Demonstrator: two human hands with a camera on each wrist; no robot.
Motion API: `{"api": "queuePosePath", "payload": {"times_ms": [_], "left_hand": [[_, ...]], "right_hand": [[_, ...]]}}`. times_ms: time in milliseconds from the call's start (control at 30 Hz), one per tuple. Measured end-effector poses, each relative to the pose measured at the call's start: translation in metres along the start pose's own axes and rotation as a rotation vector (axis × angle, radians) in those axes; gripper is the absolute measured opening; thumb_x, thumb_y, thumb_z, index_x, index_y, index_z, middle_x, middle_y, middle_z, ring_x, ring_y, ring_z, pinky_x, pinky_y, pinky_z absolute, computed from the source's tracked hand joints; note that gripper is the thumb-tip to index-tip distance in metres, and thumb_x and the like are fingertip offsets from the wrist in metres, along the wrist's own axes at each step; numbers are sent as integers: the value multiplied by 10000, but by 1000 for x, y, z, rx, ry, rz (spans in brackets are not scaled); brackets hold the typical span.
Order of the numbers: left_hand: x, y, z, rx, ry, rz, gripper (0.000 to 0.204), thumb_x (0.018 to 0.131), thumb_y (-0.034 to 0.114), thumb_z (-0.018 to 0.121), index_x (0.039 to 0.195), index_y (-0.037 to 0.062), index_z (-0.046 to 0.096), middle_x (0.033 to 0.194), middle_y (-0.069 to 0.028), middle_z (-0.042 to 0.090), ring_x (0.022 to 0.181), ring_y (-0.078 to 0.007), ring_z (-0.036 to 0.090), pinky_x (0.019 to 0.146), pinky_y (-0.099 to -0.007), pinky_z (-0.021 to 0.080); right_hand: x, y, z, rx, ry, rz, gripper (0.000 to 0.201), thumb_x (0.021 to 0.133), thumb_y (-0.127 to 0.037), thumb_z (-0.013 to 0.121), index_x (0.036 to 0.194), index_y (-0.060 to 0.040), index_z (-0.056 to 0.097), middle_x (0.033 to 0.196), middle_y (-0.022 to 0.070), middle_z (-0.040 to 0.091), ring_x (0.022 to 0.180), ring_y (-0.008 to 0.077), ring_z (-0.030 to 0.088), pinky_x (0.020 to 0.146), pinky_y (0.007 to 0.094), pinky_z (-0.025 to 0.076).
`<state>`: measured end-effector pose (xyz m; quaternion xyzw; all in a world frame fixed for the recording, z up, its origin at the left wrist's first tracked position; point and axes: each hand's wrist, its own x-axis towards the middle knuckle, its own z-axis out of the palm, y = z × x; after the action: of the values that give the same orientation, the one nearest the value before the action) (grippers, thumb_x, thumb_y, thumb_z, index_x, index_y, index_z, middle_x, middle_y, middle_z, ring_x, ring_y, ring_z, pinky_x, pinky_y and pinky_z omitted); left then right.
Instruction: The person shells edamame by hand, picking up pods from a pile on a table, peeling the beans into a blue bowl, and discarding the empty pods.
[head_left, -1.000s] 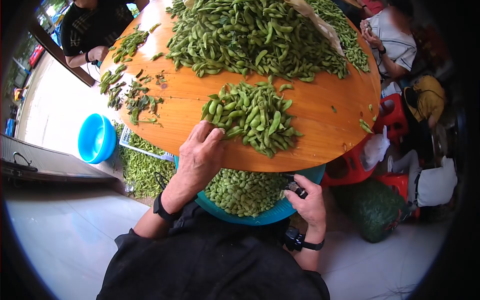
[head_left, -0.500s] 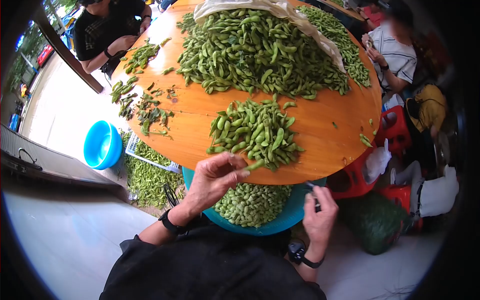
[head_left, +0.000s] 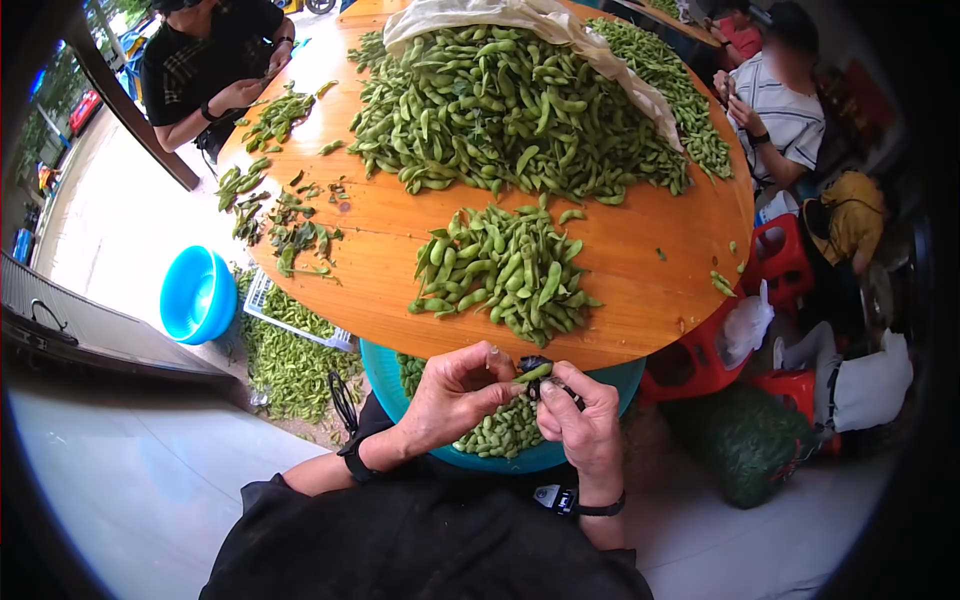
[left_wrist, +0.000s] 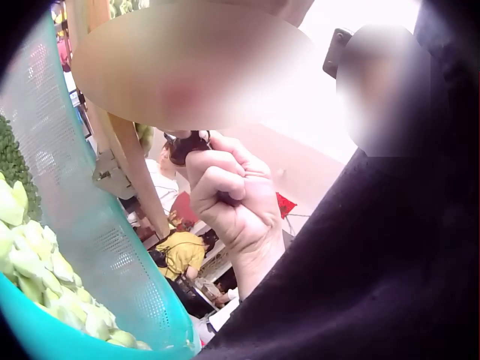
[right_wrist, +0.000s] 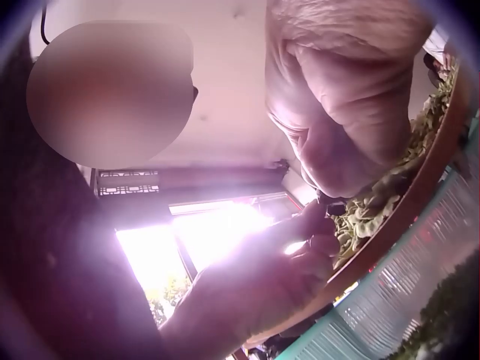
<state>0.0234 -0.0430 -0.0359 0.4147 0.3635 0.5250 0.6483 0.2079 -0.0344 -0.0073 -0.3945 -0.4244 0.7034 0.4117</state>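
In the head view the left hand (head_left: 455, 395) pinches one green pod (head_left: 534, 373) between thumb and fingers, over a teal basket (head_left: 380, 368) of shelled beans (head_left: 500, 432). Close against it, the right hand (head_left: 585, 420) grips a small dark tool (head_left: 570, 392) at the pod's other end. Beyond the table edge lies a small heap of pods (head_left: 505, 265). The left wrist view shows the right hand (left_wrist: 232, 195) curled round the dark tool (left_wrist: 187, 146). Both hands meet in the right wrist view, the left hand (right_wrist: 262, 281) below the right hand (right_wrist: 345, 90).
A large pile of pods (head_left: 490, 110) with a cloth (head_left: 640, 85) covers the back of the wooden table (head_left: 380, 290). Leafy scraps (head_left: 295, 235) lie at left. On the floor are a blue basin (head_left: 198, 295) and loose pods (head_left: 290, 365). Red stools (head_left: 690, 345) and seated people are around.
The left hand has taken a pod from the small heap and drawn it back over the basket. The right hand has moved left and up to meet it with the tool.
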Motion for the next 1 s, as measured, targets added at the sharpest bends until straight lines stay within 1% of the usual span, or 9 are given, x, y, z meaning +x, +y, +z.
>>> {"api": "queuePosePath", "payload": {"times_ms": [167,333,433,467,533,633,733,833,1000], "left_hand": [[2,2,-5,-173,-132,-96,159,864,-34,698,920,18,558,780,-68,619,662,-127,601,564,-255,481],[3,2,-8,-620,-360,-283,172,888,-13,676,960,49,532,783,-69,630,650,-142,630,524,-235,465],[5,8,-7,-491,-300,-316,235,873,20,707,1047,16,549,838,-78,622,687,-156,624,530,-259,468],[3,9,-3,-127,-209,-171,278,869,48,723,1094,18,562,873,-68,621,729,-147,619,567,-255,483],[1,21,1,563,-72,168,314,848,103,760,1130,41,636,919,-33,606,842,-125,593,693,-261,506],[1,24,4,633,-37,222,170,834,87,767,978,46,687,889,-34,588,860,-126,588,735,-283,496],[3,14,-5,283,-106,65,114,827,77,768,891,29,686,881,-34,577,851,-129,579,715,-293,481],[4,8,-14,-373,-361,-296,71,846,90,749,831,70,683,845,39,563,724,-69,516,590,-232,396],[0,20,-2,-228,-234,-252,139,883,161,741,870,41,673,886,25,575,757,-60,518,607,-211,403]], "right_hand": [[-1,1,-2,-118,-1,-108,182,964,1,549,1109,94,608,852,20,516,557,44,440,458,214,336],[-1,0,-14,358,-181,103,127,951,27,551,1049,73,617,844,24,552,561,52,452,458,212,328],[2,-7,-9,39,-79,53,108,936,20,562,1014,63,623,814,34,574,560,69,489,469,230,366],[3,-6,-8,41,-89,48,108,936,20,562,1014,63,623,814,34,574,560,69,489,469,230,366],[1,-1,-8,-485,-60,-196,116,902,3,584,993,63,624,772,60,573,570,105,540,503,265,424],[1,-2,-6,-676,-96,-269,127,861,-2,597,962,72,617,749,94,553,599,146,587,543,299,467],[-1,-8,-6,-753,-136,-344,96,858,25,595,937,74,619,745,85,560,579,136,579,513,289,446],[-4,-14,-12,-202,-399,-24,52,854,72,604,900,92,618,736,50,562,529,84,539,461,232,384],[-1,-15,-3,-300,-273,-95,65,872,68,580,915,101,616,729,54,547,531,86,528,455,240,381]]}}
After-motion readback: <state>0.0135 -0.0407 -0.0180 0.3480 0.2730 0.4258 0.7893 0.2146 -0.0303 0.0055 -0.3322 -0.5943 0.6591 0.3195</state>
